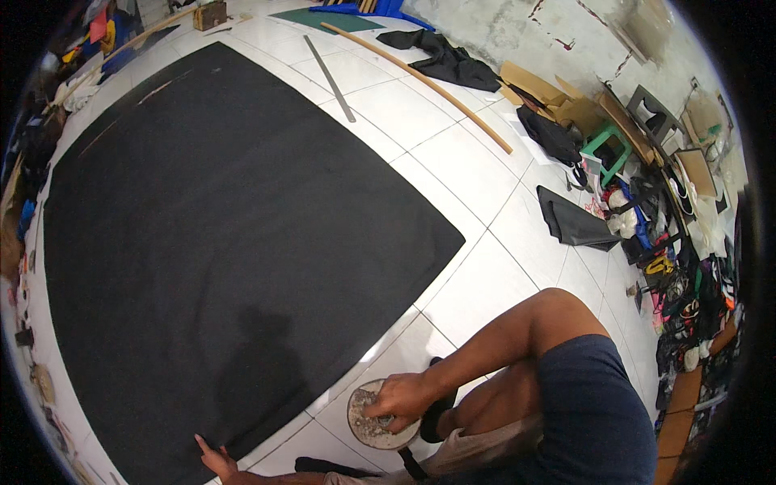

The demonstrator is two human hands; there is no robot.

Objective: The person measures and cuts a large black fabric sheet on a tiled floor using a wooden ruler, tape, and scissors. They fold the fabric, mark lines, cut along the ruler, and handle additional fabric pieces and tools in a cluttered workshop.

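Observation:
A large sheet of black fabric [242, 210] lies spread on the floor in front of me, with my shadow falling across its near part. At its near edge rests my left hand [217, 461], index finger stretched out over the cloth and holding nothing. My right hand [398, 401] is closed, fingers pointing down into a round tub [368, 432] with a brownish rim and a grey, crusted inside. What those fingers grip, if anything, is hidden. The tub stands close to my bent leg, just off the fabric's near right edge.
White floor tiles [493, 267] surround the fabric. Beyond it lie a metal ruler [330, 79], a long wooden strip [420, 79] and dark cloth [453, 63]. At right are a folded black piece [578, 222], a green stool [608, 149] and heaped clutter. More clutter lines the left.

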